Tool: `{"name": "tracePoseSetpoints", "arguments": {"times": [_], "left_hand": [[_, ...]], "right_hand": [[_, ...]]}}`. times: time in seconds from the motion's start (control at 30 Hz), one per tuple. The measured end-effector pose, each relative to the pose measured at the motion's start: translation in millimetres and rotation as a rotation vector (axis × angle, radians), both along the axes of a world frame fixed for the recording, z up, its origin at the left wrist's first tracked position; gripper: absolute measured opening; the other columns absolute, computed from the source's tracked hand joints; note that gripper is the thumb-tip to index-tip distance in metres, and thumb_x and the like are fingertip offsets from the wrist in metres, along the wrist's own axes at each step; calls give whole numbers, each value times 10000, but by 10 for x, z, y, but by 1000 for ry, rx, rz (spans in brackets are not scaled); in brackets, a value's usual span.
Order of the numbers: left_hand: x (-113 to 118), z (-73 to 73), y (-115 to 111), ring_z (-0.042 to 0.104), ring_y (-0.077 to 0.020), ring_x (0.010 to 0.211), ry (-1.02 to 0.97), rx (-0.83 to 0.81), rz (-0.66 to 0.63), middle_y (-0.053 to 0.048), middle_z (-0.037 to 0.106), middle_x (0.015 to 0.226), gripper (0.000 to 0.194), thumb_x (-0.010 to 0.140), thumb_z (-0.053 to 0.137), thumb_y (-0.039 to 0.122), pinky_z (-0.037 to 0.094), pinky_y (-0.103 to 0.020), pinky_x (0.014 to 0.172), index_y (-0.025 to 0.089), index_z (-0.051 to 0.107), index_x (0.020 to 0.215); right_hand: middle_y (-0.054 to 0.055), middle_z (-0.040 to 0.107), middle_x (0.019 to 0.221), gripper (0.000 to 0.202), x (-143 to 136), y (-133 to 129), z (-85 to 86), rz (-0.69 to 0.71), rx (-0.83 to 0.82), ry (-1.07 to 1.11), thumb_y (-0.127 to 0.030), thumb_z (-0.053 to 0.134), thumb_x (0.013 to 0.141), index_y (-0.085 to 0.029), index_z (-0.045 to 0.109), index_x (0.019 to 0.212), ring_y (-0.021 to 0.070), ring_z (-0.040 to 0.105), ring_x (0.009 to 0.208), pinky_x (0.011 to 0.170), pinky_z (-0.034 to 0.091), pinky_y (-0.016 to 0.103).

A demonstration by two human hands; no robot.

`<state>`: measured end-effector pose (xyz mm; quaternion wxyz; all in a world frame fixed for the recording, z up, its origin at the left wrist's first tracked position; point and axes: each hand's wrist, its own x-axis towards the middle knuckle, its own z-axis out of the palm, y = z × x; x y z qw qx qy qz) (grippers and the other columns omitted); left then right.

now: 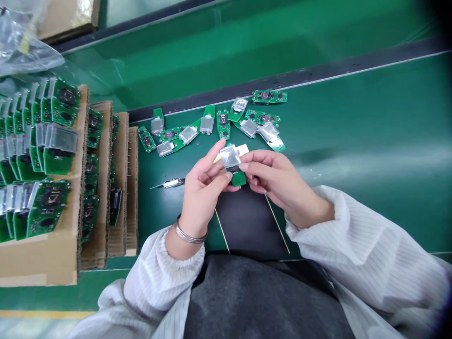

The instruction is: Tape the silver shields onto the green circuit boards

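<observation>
A small green circuit board (238, 178) with a silvery display screen (230, 156) is between my two hands, over a black mat (249, 223). My left hand (208, 183) grips its left side, thumb on the lower part and index finger stretched up beside the screen. My right hand (270, 172) pinches the right edge near the screen's lower corner. A pale yellow strip (243, 150) shows behind the screen; what it is attached to is hidden. Left of my left hand, a thin-tipped tool (173, 182) lies on the green work surface.
Several loose boards (189, 134) with screens lie beyond my hands, towards a dark rail (219, 99). At the left, cardboard racks (83, 188) hold rows of upright boards (49, 207). Clear plastic wrap (28, 52) and a cardboard piece (68, 21) are at the upper left.
</observation>
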<state>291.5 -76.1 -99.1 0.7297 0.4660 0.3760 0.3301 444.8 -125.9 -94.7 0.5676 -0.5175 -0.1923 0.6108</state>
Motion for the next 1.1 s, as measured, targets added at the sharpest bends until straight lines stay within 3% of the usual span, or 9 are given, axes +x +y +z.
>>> {"name": "tracePoseSetpoints", "arguments": {"times": [0.33, 0.7, 0.9, 1.1], "left_hand": [[-14, 9, -16, 731, -141, 850, 26, 45, 15, 7, 786, 1149, 568, 840, 724, 137, 643, -220, 648, 329, 664, 1371], [-1, 29, -53, 735, -151, 866, 70, 111, 50, -15, 781, 1144, 560, 853, 747, 174, 647, -224, 660, 335, 659, 1382], [-11, 4, -61, 742, -199, 1022, 61, 108, 30, -22, 764, 1219, 569, 877, 718, 178, 653, -247, 712, 339, 628, 1415], [-9, -2, -83, 744, -161, 907, 64, 149, 26, 4, 784, 1126, 545, 897, 696, 170, 653, -258, 719, 356, 633, 1405]], "right_hand": [[-48, 594, 569, 148, -23, -16, -69, -9, 63, -164, -258, 772, 724, -155, 681, 777, 58, 461, 373, 337, 364, 203], [-50, 587, 601, 314, -42, -20, -62, 25, 77, -58, -270, 896, 665, -144, 669, 841, 72, 489, 447, 343, 373, 189], [-40, 597, 649, 344, -74, -25, -85, 57, 88, -18, -302, 902, 671, -150, 680, 885, 78, 505, 500, 350, 389, 177], [-53, 560, 640, 345, -103, -37, -101, 26, 93, -39, -358, 892, 688, -169, 659, 857, 73, 484, 476, 343, 395, 182]]}}
